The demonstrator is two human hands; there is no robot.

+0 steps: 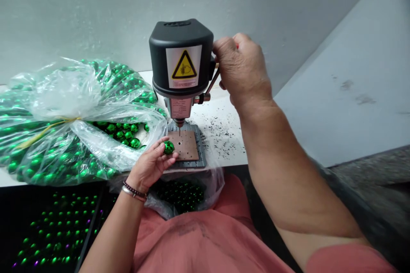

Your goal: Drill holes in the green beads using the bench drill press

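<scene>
The left hand holds a shiny green bead in bent fingers; the right hand is closed around the lever of a small drill press.

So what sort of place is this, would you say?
Likely a bead or ornament workshop: a benchtop drill press, a tied plastic bag of shiny green balls, and black specks scattered across the bench.

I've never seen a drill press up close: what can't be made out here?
In the head view:
The right hand hides the end of the feed lever.
The left hand hides part of the green ball.
The plastic bag blurs the balls inside it.
The picture's bottom edge cuts off the black tray.
</scene>
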